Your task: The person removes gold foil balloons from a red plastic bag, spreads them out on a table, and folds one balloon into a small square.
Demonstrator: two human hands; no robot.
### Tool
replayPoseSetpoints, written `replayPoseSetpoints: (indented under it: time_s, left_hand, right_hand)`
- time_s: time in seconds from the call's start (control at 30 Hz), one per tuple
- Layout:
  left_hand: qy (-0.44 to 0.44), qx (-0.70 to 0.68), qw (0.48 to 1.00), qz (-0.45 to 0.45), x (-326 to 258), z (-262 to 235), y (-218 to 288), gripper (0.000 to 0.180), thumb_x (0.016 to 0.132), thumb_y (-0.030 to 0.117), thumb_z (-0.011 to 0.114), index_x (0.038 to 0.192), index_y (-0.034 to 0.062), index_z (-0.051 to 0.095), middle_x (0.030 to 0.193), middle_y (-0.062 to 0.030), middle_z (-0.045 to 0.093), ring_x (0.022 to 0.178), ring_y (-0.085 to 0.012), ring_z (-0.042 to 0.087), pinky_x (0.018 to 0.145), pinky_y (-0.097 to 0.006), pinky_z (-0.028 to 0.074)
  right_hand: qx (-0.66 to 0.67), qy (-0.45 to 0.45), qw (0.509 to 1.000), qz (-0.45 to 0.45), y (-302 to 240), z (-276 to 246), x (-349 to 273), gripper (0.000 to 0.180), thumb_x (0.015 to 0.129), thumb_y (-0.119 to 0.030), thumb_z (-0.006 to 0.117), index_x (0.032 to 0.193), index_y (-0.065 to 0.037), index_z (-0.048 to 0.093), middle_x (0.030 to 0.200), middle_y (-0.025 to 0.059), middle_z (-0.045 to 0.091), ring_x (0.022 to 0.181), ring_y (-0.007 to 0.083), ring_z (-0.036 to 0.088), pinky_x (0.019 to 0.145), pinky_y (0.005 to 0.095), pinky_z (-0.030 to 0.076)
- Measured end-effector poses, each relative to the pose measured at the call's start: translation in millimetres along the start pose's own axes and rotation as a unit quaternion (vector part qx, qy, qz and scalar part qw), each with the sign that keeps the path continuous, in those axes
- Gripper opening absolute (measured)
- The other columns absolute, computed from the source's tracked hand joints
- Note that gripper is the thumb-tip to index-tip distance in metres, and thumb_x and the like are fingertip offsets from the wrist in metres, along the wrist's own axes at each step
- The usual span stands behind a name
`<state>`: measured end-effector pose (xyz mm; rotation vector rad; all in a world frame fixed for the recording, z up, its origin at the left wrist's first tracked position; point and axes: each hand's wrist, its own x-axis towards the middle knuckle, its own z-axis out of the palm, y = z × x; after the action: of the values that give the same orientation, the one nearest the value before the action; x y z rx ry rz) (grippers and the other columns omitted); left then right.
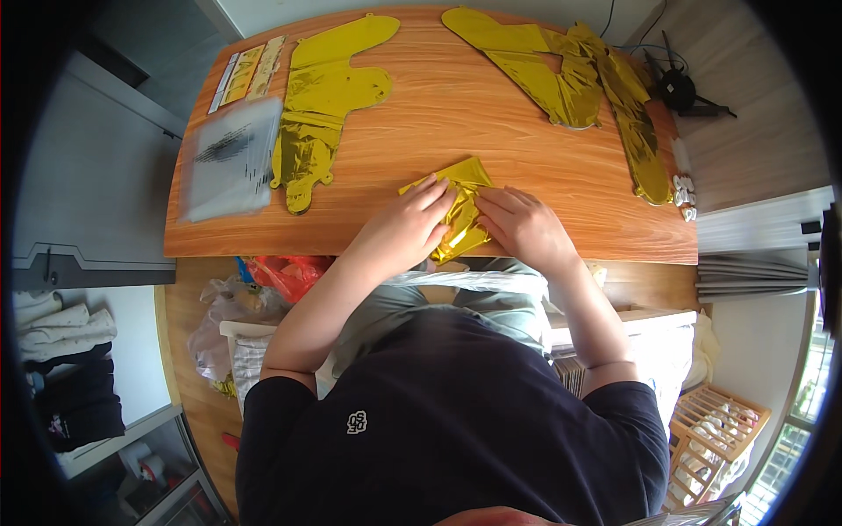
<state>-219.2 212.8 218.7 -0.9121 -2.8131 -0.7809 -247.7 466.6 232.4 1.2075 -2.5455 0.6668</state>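
A gold foil balloon (467, 215), folded into a small crinkled packet, lies at the near edge of the wooden table. My left hand (410, 219) grips its left side, fingers across the top and thumb by the near edge. On the packet's right side, my right hand (524, 226) presses its fingers onto the foil, closed on it. What lies under both palms is hidden. Another flat gold foil balloon (320, 101) with small tabs is spread out at the left. At the far right lies a gold foil balloon (548, 74) with a long bent arm (638, 131).
A stack of clear plastic bags (230, 162) and several printed cards (247, 74) lie at the table's left. A black device with cables (677, 88) and small white rolls (685, 195) sit at its right edge. Red plastic bags (294, 276) hang below the front edge.
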Motion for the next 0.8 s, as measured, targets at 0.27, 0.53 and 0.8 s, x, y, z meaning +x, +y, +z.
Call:
replayPoseSetpoints:
  time_s: [0.27, 0.53, 0.8]
  left_hand:
    - [-0.085, 0.110, 0.989, -0.059, -9, -24, 42, 0.045, 0.101, 0.036, 0.065, 0.135, 0.0067, 0.064, 0.132, -0.0187, 0.065, 0.125, -0.0329, 0.062, 0.103, -0.045, 0.051]
    - [-0.011, 0.104, 0.992, 0.072, 28, 0, -1, 0.060, 0.101, 0.038, 0.063, 0.151, 0.0071, 0.051, 0.154, -0.0131, 0.051, 0.143, -0.0303, 0.048, 0.118, -0.048, 0.039]
    - [-0.058, 0.082, 0.991, 0.091, 26, 19, -19, 0.067, 0.103, 0.034, 0.058, 0.159, 0.0025, 0.037, 0.166, -0.0154, 0.036, 0.156, -0.0312, 0.032, 0.126, -0.054, 0.027]
  right_hand:
    - [-0.073, -0.089, 0.991, -0.074, 20, -11, 6, 0.037, 0.093, -0.025, 0.073, 0.127, -0.011, 0.073, 0.137, 0.0009, 0.068, 0.138, 0.0247, 0.056, 0.121, 0.0560, 0.037]
    - [0.000, -0.153, 0.985, -0.085, 32, -18, 18, 0.039, 0.092, -0.031, 0.074, 0.129, -0.018, 0.072, 0.139, 0.0001, 0.067, 0.142, 0.0238, 0.052, 0.124, 0.0554, 0.032]
    - [-0.062, 0.019, 0.994, -0.086, 21, -16, 4, 0.039, 0.087, -0.026, 0.078, 0.122, -0.011, 0.072, 0.124, 0.0051, 0.071, 0.121, 0.0247, 0.065, 0.105, 0.0454, 0.051]
